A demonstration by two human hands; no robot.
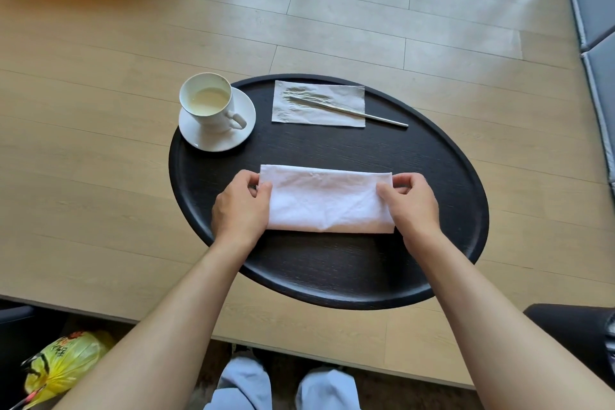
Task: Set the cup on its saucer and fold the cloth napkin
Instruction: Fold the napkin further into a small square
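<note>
A white cup [208,103] with pale liquid stands upright on its white saucer [213,140] at the far left of the black oval table [332,273]. The white cloth napkin [327,200] lies in the middle of the table as a long folded rectangle. My left hand [241,206] pinches the napkin's left end between thumb and fingers. My right hand [412,203] pinches its right end the same way.
A grey paper napkin [319,110] with a metal utensil [376,116] across it lies at the table's far side. A yellow plastic bag [63,366] sits on the floor at lower left. Grey cushions [595,10] line the right edge.
</note>
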